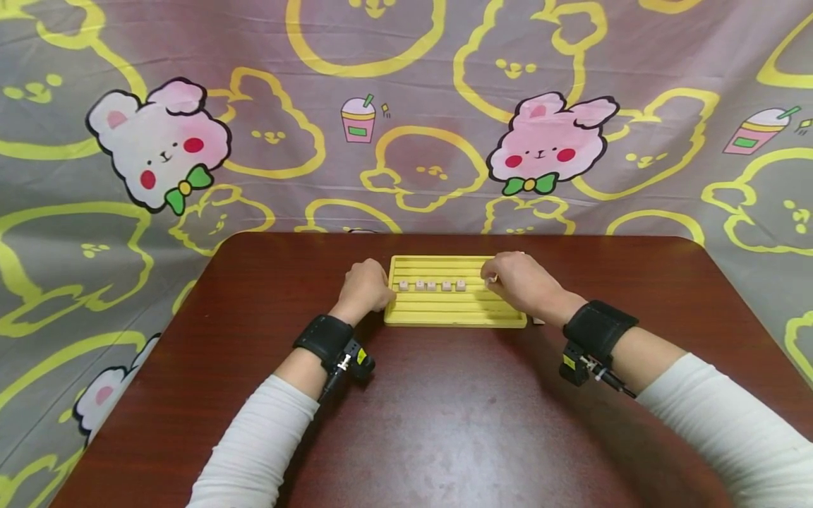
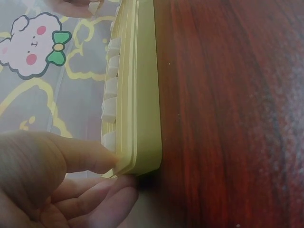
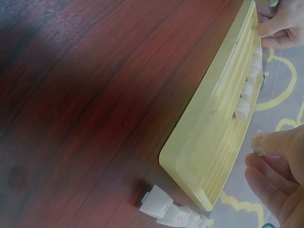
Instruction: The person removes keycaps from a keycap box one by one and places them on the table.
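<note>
The left hand (image 1: 366, 286) pinches the left end of a ridged yellow tray (image 1: 454, 323); the right hand (image 1: 528, 283) pinches a white keycap (image 3: 259, 150) above the tray's right part. Five seated keycaps (image 1: 432, 286) line one groove. Loose keycaps (image 3: 174, 216) lie beside it on the table (image 1: 444, 409), before a cartoon-print cloth (image 1: 406, 88).

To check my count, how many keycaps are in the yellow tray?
5 keycaps, in one row: one beside the left hand, four continuing to about the middle of the tray. The right wrist view shows none beyond.
</note>
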`<state>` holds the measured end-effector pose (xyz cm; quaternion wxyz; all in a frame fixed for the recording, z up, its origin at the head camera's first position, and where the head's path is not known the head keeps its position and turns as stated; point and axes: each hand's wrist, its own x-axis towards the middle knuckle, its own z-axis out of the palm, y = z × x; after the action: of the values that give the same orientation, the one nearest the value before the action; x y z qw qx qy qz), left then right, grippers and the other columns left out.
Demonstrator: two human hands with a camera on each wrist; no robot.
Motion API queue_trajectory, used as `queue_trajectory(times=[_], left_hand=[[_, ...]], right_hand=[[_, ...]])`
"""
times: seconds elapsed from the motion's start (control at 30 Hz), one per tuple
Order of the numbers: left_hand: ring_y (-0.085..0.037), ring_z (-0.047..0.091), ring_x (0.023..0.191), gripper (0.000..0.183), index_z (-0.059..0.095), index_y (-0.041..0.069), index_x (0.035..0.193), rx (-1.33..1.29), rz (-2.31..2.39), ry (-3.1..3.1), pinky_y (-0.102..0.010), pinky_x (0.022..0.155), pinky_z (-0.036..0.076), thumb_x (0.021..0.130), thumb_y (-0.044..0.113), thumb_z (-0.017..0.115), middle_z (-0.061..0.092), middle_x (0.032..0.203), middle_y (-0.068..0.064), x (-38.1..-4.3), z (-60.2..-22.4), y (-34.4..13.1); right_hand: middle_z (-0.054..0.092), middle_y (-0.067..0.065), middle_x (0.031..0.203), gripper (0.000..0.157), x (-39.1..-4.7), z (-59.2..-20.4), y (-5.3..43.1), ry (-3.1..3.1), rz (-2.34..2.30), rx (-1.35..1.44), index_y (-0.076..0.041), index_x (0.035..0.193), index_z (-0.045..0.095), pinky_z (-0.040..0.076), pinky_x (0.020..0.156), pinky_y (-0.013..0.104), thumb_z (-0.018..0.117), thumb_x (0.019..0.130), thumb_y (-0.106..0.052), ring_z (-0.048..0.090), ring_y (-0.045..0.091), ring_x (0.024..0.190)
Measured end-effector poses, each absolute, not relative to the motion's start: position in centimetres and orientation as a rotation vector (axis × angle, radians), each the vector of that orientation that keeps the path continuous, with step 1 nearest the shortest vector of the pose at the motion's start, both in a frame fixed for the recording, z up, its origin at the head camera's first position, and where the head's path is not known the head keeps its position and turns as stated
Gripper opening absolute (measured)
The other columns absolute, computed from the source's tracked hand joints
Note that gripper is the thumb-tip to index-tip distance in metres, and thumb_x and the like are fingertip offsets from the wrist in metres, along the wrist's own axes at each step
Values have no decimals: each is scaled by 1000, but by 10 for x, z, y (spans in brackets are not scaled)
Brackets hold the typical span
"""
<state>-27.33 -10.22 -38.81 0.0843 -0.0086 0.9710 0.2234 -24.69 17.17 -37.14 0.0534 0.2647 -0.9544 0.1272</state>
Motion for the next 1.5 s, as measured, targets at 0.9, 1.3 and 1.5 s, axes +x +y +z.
queue_trajectory(times=[0.9,1.3,1.5], left_hand=[[-13,53,47,29,53,12,50,-15,680,2907,-22,42,37,75,11,67,56,49,0,-272,-390,-104],[-13,53,48,26,56,12,52,-21,678,2899,-22,43,38,75,12,68,55,50,1,-272,-390,-102],[-14,56,50,25,57,11,54,-8,678,2904,-23,44,39,76,13,69,60,53,-1,-273,-390,-103]], right_hand=[[69,3,91,13,-232,-372,195,-2881,410,856,-7,97,72,48,69,31,71,84,-10,57,13,75],[61,1,81,6,-224,-372,207,-2865,384,885,-7,91,69,42,64,28,68,85,-8,49,14,72],[60,0,80,8,-217,-372,214,-2856,375,896,-8,91,69,42,64,28,70,83,-7,49,13,72]])
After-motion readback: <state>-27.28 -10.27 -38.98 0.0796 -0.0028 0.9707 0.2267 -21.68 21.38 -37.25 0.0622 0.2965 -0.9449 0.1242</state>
